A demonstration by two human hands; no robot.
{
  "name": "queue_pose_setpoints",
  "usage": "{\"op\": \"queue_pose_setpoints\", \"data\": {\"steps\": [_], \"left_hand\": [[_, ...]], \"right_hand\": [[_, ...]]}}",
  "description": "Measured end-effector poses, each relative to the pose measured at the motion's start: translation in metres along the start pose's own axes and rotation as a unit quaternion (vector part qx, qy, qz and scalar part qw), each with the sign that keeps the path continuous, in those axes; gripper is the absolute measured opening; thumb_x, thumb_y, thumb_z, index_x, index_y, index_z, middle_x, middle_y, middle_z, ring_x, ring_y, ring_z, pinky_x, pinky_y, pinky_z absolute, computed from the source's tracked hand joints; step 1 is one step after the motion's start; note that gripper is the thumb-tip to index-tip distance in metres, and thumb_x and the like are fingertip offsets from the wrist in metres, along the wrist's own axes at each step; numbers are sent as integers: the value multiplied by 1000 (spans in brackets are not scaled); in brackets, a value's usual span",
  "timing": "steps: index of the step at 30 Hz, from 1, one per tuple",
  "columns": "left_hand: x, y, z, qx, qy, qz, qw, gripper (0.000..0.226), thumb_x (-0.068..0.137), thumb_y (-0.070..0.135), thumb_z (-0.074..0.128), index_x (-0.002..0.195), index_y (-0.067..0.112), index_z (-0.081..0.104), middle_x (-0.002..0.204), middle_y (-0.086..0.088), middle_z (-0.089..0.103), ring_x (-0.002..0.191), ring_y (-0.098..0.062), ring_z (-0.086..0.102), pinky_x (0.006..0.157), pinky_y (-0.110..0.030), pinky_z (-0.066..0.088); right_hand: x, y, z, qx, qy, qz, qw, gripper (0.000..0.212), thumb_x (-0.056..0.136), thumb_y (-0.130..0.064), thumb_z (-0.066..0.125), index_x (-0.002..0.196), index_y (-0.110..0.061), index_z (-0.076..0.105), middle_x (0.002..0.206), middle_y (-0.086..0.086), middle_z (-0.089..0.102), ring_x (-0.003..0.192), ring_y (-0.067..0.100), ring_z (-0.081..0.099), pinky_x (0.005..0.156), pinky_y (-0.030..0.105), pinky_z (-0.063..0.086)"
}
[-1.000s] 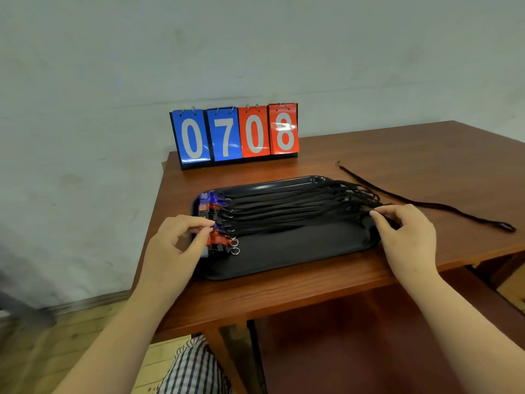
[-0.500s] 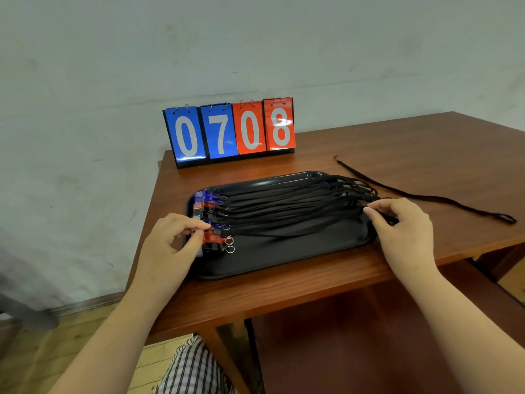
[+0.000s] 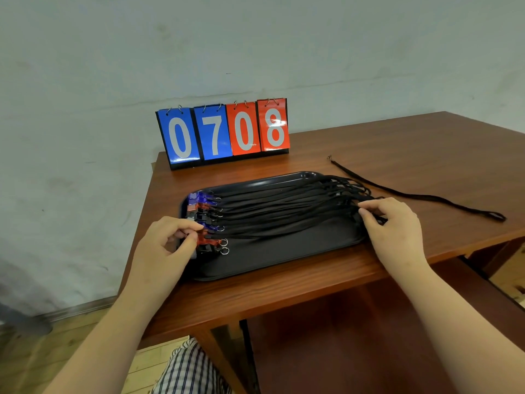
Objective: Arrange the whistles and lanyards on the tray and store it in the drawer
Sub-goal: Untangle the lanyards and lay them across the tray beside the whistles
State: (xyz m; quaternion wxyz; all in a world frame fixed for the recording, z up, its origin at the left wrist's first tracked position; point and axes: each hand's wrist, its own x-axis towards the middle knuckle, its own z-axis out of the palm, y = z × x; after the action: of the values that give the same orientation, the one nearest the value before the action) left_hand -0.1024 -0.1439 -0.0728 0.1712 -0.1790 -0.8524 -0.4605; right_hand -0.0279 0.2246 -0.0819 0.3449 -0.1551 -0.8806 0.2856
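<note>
A black tray (image 3: 272,258) lies on the wooden table near its front edge. Several blue, red and black whistles (image 3: 203,214) are lined up along the tray's left end, and their black lanyards (image 3: 284,211) stretch side by side to the right end. My left hand (image 3: 164,248) rests on the left rim, its fingertips pinched at the nearest whistles. My right hand (image 3: 395,226) is at the right end, with its fingers on the looped lanyard ends. One loose black lanyard (image 3: 412,194) lies on the table to the right of the tray.
A flip scoreboard (image 3: 224,132) reading 0708 stands at the back of the table (image 3: 426,149) against the wall. The table's left edge is close to the tray. Below the front edge I see my checked clothing (image 3: 190,371) and a wooden floor.
My left thumb and fingers have closed in on the nearest whistles. My right hand has stayed at the lanyard ends. My head has moved slightly, so the view has shifted.
</note>
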Motion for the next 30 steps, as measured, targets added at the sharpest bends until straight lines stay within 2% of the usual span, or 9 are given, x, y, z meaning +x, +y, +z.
{"op": "queue_pose_setpoints", "data": {"steps": [2, 5, 11, 22, 28, 30], "left_hand": [[1, -2, 0, 0, 1, -6, 1000, 23, 91, 10, 66, 99, 31, 72, 96, 11, 65, 96, -14, 60, 85, -40, 52], [1, -4, 0, 2, -1, -6, 1000, 24, 91, 10, 66, 98, 32, 72, 97, 11, 66, 97, -15, 60, 86, -42, 53], [0, -3, 0, -1, -5, -4, 1000, 25, 90, 10, 67, 95, 34, 70, 97, 10, 65, 96, -13, 59, 80, -29, 49], [0, -1, 0, -5, -1, -9, 1000, 24, 90, 9, 66, 96, 31, 71, 96, 10, 66, 95, -16, 60, 83, -37, 52], [0, 2, -1, 1, 5, -7, 1000, 20, 91, 10, 65, 96, 28, 72, 98, 10, 65, 97, -13, 60, 83, -28, 48], [0, 3, -1, 3, 10, -9, 1000, 19, 92, 11, 65, 97, 28, 72, 100, 9, 65, 98, -11, 60, 84, -29, 49]], "right_hand": [[1, 2, 1, -4, -1, 0, 1000, 14, 92, -19, 64, 100, -26, 72, 99, -10, 67, 99, 17, 60, 91, 51, 49], [1, 2, 1, -11, 3, -2, 1000, 14, 92, -18, 64, 99, -24, 73, 99, -8, 67, 100, 17, 58, 91, 51, 48], [2, 4, 2, -12, -1, 8, 1000, 13, 92, -18, 65, 99, -24, 73, 101, -6, 67, 101, 17, 57, 93, 50, 47], [2, 5, 3, 4, 17, 14, 1000, 11, 92, -22, 63, 99, -26, 71, 99, -9, 66, 100, 16, 58, 92, 51, 48], [2, 4, 2, 15, 31, 16, 999, 12, 95, -26, 59, 99, -24, 71, 98, -9, 66, 98, 15, 57, 88, 48, 50], [2, 4, 3, 14, 34, 14, 999, 13, 95, -26, 59, 99, -24, 71, 98, -7, 66, 97, 15, 57, 86, 46, 51]]}}
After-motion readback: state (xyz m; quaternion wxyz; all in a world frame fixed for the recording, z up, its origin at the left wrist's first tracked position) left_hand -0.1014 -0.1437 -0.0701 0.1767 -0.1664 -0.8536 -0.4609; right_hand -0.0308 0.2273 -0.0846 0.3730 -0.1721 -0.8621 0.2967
